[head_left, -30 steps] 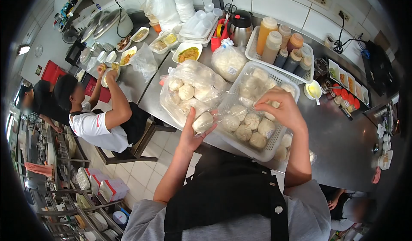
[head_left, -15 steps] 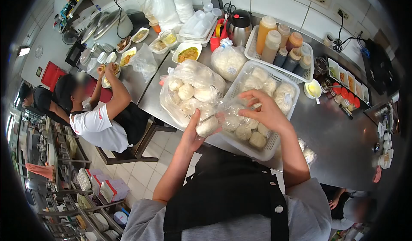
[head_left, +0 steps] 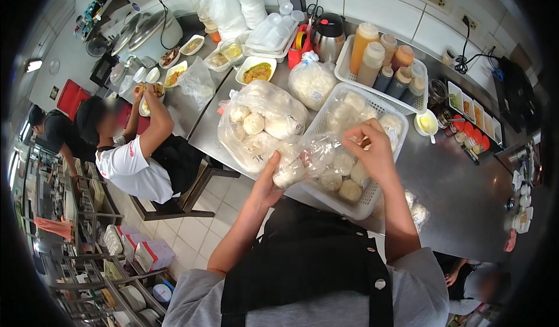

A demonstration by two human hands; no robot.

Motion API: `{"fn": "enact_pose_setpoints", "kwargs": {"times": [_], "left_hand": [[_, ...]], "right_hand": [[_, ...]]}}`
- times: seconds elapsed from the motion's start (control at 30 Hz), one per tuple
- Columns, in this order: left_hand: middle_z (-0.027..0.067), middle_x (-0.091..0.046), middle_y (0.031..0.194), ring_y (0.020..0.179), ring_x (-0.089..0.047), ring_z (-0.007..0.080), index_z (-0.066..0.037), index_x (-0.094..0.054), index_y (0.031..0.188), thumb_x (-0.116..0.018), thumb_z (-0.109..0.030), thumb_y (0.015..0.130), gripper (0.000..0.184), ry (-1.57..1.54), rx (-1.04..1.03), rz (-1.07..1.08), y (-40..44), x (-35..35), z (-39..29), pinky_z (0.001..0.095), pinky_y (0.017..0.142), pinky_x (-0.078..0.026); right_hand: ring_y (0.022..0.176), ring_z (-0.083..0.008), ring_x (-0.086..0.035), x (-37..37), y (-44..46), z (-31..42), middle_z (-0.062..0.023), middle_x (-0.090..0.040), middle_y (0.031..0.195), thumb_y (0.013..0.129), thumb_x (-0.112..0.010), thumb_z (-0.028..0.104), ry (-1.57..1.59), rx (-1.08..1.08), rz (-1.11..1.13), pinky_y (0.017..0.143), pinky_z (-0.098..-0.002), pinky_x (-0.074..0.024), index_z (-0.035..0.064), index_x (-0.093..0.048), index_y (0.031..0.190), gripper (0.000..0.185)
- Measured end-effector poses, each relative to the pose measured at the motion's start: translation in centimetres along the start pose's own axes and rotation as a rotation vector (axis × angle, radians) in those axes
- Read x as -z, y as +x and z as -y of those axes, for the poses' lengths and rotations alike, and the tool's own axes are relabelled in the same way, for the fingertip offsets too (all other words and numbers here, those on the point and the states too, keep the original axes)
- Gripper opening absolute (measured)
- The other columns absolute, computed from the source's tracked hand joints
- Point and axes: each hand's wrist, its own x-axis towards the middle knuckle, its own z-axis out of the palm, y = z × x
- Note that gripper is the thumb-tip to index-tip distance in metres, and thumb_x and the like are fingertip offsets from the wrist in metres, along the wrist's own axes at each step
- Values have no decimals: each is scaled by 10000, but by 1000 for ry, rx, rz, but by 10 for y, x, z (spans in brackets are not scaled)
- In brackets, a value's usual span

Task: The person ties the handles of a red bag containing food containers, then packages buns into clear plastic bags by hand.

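Observation:
My left hand (head_left: 268, 185) is wrapped round the bottom of a small clear plastic bag (head_left: 289, 171) with white dough balls in it. The neck of this bag stretches right to my right hand (head_left: 374, 151), whose thumb and fingers pinch its end. Below the bag's neck is a white plastic basket (head_left: 356, 213) filled with bagged dough balls (head_left: 349, 189). A large clear bag of dough balls (head_left: 254, 124) lies on the steel table just beyond my left hand.
Behind the basket are a knotted bag (head_left: 312, 87), a tray of sauce bottles (head_left: 370, 64) and a thermos jug (head_left: 329, 40). A bowl with a spoon (head_left: 427, 123) stands to the right. A seated co-worker (head_left: 131, 164) handles food at the left.
My right hand has moved to the right, drawing out the neck of the small bag. My left hand has shifted slightly right with the dough balls.

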Motion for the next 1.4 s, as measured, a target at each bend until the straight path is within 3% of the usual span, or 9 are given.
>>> {"fn": "enact_pose_setpoints", "kwargs": {"times": [0.07, 0.13, 0.37, 0.63, 0.8, 1.17, 1.27, 1.33, 1.4], "left_hand": [[181, -483, 1411, 1279, -506, 309, 2, -293, 1465, -416, -460, 1013, 658, -2, 22, 34, -2, -3, -5, 487, 1053, -431], [178, -471, 1425, 1295, -489, 310, -7, -286, 1471, -395, -456, 1021, 644, -2, 46, 76, -1, -6, -6, 489, 1054, -430], [178, -419, 1470, 1329, -449, 320, -38, -247, 1493, -371, -526, 1004, 701, -5, 152, 65, -1, -19, -3, 491, 1078, -399], [144, -429, 1468, 1323, -459, 281, -44, -251, 1490, -457, -469, 995, 685, -100, 126, 140, 4, 2, 9, 412, 1103, -378], [166, -373, 1500, 1377, -388, 273, -19, -223, 1492, -638, -376, 921, 791, -33, 87, 133, 5, 9, 8, 410, 1166, -288], [124, -465, 1441, 1330, -448, 254, -3, -331, 1447, -643, -244, 924, 656, 21, 133, 196, -4, -14, 3, 407, 1110, -366], [122, -465, 1441, 1330, -449, 250, 0, -339, 1444, -636, -274, 930, 654, -19, 133, 153, -3, -6, 4, 399, 1110, -365], [120, -466, 1440, 1328, -451, 246, -1, -340, 1445, -630, -293, 934, 655, -58, 138, 113, -2, -5, 5, 394, 1109, -365], [113, -467, 1438, 1320, -458, 235, -6, -329, 1451, -612, -335, 944, 667, -1, 133, 203, -2, -8, 3, 387, 1110, -360]], "right_hand": [[743, -83, -587, 13, -4, 8, -4, -615, 824, 817, -721, 15, -22, -15, 38, 658, -251, -485, -5, -684, 825, 43], [789, -76, -611, 22, -6, 9, -32, -673, 876, 814, -745, 47, 283, -235, 406, 670, -242, -487, -8, -710, 843, 71], [783, -103, -632, 26, 1, 20, -39, -708, 852, 820, -745, 68, 399, -62, 319, 675, -256, -485, -4, -726, 898, 108], [625, -101, -540, 37, -5, 8, -62, -629, 704, 838, -749, 233, -49, -35, 600, 585, -286, -429, 34, -719, 899, 210], [568, -78, -441, 27, 2, 1, -4, -528, 613, 823, -765, 222, 70, -172, 359, 539, -265, -364, 45, -690, 952, 232], [534, -43, -401, 14, 11, -18, 54, -461, 604, 816, -769, 152, 102, -131, -21, 501, -237, -345, 46, -665, 901, 171], [579, -35, -517, 32, 8, 0, 39, -560, 646, 876, -711, 140, 313, -327, 110, 544, -218, -433, 5, -674, 871, 140], [772, -79, -648, 46, 8, 2, -20, -699, 843, 936, -625, 118, 430, -408, 549, 719, -235, -528, -34, -685, 974, 168], [877, -104, -654, 43, 6, -2, -56, -705, 962, 946, -601, 104, 414, -301, 609, 803, -253, -522, -31, -680, 1048, 187]]}}
